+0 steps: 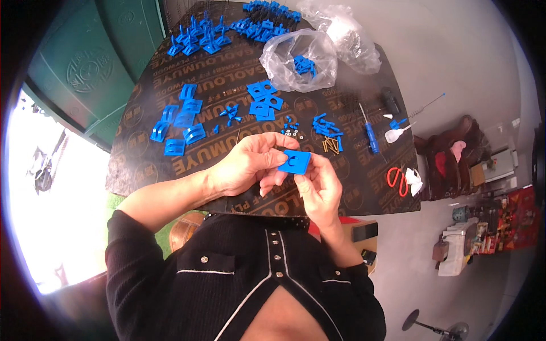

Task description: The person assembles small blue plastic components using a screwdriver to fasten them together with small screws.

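Between my two hands, above the near part of the table, is a blue square plastic plate (297, 163) with a round hole. My left hand (250, 162) pinches its left edge, thumb on top near the hole. On the right side, my right hand (319, 184) grips the edge with thumb and fingers. Just beyond my hands lie small nuts and blue bits (292, 132). Brass-coloured screws (330, 145) and small blue rods (324, 125) are to their right. Similar blue square plates (264, 101) lie in a loose pile farther off.
Blue curved pieces (185, 118) lie at left, with a blue star-shaped part (230, 114) beside them. Assembled blue pieces (199, 35) stand at the back near an open plastic bag (273, 62). At right are a screwdriver (371, 136), a white-nozzled bottle (394, 134) and red-handled scissors (402, 183).
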`<action>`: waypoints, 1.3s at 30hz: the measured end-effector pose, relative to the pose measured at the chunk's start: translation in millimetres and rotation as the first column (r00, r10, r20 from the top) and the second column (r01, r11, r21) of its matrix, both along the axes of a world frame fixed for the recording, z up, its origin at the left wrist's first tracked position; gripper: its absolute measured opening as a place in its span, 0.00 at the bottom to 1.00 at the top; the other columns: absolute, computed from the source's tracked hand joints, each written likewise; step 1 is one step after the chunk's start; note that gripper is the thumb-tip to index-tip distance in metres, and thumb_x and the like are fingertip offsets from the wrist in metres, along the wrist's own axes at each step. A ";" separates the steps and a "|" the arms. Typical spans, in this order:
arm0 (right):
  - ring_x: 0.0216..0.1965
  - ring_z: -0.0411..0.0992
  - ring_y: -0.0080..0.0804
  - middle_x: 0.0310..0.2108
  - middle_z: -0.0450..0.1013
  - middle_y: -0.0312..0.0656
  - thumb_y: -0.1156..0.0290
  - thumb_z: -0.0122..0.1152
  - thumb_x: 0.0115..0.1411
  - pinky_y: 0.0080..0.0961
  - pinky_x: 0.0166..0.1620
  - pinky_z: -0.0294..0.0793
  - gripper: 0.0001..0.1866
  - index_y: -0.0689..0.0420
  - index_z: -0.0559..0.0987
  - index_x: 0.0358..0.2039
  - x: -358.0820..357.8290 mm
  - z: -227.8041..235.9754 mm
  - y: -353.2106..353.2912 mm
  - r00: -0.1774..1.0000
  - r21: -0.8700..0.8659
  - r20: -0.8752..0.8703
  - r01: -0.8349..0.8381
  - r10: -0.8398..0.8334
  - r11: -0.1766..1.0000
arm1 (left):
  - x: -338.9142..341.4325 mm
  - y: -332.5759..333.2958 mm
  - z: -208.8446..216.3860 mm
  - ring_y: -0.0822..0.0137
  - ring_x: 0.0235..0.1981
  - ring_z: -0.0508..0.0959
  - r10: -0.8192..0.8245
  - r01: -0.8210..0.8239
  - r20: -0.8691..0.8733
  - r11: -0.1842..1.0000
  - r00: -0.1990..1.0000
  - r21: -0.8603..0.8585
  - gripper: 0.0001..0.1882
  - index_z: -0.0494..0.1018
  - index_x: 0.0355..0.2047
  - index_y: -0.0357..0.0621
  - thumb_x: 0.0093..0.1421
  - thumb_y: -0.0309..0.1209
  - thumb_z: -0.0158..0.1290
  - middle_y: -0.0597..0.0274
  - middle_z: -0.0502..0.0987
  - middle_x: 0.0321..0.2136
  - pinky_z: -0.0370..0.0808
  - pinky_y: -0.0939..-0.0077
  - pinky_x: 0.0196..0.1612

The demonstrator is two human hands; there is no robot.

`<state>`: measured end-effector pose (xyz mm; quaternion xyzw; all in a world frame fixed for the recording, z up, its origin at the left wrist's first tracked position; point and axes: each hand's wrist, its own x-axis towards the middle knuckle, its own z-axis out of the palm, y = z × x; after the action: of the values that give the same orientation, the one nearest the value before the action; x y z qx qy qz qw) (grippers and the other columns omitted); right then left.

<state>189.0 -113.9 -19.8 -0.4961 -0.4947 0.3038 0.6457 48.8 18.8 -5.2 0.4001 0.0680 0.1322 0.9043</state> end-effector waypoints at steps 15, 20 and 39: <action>0.33 0.67 0.15 0.34 0.69 0.34 0.76 0.61 0.58 0.14 0.37 0.70 0.15 0.66 0.70 0.44 -2.5 12.4 8.0 0.996 0.046 0.020 -0.083 0.082 0.996 | -31.4 -12.4 14.2 0.76 0.17 0.69 0.400 -0.274 -0.183 0.835 0.898 0.477 0.18 0.64 0.51 0.35 0.64 0.31 0.47 0.61 0.74 0.23 0.66 0.88 0.20; 0.33 0.68 0.16 0.33 0.70 0.35 0.79 0.61 0.57 0.14 0.39 0.70 0.14 0.67 0.70 0.43 7.3 7.0 1.0 0.989 0.023 -0.001 -0.146 0.146 0.989 | -61.9 -5.1 1.8 0.80 0.16 0.68 0.617 -0.468 -0.107 0.688 0.780 0.554 0.13 0.68 0.47 0.32 0.65 0.27 0.45 0.62 0.74 0.23 0.67 0.89 0.20; 0.23 0.67 0.15 0.37 0.76 0.49 0.77 0.55 0.61 0.11 0.26 0.68 0.09 0.66 0.71 0.40 8.9 9.3 -20.6 0.980 0.038 -0.114 -0.162 0.166 0.986 | -132.7 -31.7 -14.1 0.68 0.25 0.74 0.538 -0.503 0.060 0.734 0.841 0.456 0.18 0.71 0.41 0.31 0.63 0.38 0.48 0.53 0.75 0.28 0.72 0.76 0.31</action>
<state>197.9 -134.5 -10.5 -0.4259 -0.4996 0.3774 0.6531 -83.9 -12.9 -19.4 0.5695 0.1785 0.3768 0.7084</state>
